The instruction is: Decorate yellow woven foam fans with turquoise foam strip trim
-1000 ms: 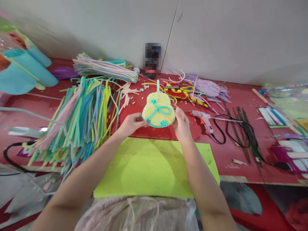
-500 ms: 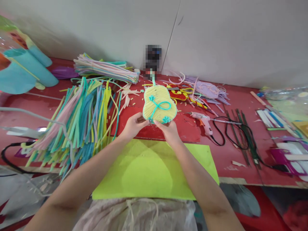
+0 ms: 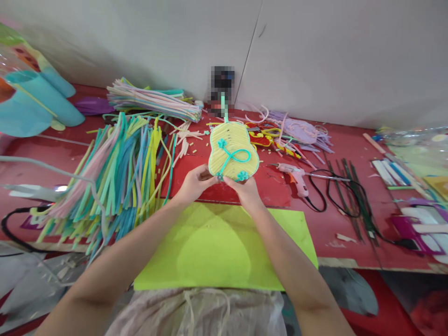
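Observation:
A pale yellow fan-shaped piece made of pipe cleaners (image 3: 229, 140), with a teal rim, a teal loop and small teal flowers, is held up over the table. Its pale green stem points away toward the wall. My left hand (image 3: 196, 182) pinches its near edge at the left. At the right of the same edge, my right hand (image 3: 245, 189) grips it with the thumb on top; the fingers behind are hidden. Beneath my forearms lies a lime green sheet (image 3: 217, 252), and a red sheet (image 3: 269, 186) lies behind it.
Loose pipe cleaners (image 3: 119, 172) cover the left side, with a bundle (image 3: 154, 100) behind. A pink glue gun (image 3: 296, 177) with a black cord lies to the right, beside dark green stems (image 3: 357, 200). Purple pipe-cleaner pieces (image 3: 301, 128) lie farther back. A wall (image 3: 315, 60) closes the rear.
The yellow piece has shifted very slightly right and its stem tilts a little farther up. Both hands keep their hold, nearly in place.

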`<state>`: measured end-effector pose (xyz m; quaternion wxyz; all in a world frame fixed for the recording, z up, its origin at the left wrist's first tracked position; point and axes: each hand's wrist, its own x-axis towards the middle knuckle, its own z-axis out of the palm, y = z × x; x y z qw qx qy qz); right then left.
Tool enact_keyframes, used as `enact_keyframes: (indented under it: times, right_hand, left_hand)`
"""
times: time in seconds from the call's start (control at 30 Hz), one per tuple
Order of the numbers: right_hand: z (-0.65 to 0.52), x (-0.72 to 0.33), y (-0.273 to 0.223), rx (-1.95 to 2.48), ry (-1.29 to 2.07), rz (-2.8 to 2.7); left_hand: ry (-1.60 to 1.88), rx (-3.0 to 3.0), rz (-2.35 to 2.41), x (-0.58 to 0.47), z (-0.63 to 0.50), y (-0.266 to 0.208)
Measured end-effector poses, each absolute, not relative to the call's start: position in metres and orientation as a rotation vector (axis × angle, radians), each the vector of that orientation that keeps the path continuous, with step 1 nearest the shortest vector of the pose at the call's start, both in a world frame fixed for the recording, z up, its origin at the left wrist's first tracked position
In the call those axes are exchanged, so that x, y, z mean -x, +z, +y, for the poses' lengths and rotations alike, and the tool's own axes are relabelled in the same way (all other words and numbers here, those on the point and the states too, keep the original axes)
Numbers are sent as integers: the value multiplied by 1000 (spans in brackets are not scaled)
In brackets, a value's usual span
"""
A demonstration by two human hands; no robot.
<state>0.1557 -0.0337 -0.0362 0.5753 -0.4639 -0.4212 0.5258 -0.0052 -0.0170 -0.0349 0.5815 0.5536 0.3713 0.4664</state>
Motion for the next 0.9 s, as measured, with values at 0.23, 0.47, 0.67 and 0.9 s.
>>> enact_keyframes:
  times: [0.23, 0.47, 0.67, 0.9]
  right_hand:
    - [-36, -155, -32, 1100, 1213, -1007]
    - [-37, -157, -29, 1137, 1212, -1019]
    - [-36, -158, -31, 1107, 1198, -1026]
    - [-38, -158, -30, 1112, 1220, -1042]
  left_hand:
    - [1062, -1305, 887, 5, -18, -34]
    - [1055, -1318, 891, 5, -18, -34]
    - [1055, -1327, 871, 6, -17, -34]
    - [1019, -1317, 903, 8, -17, -33]
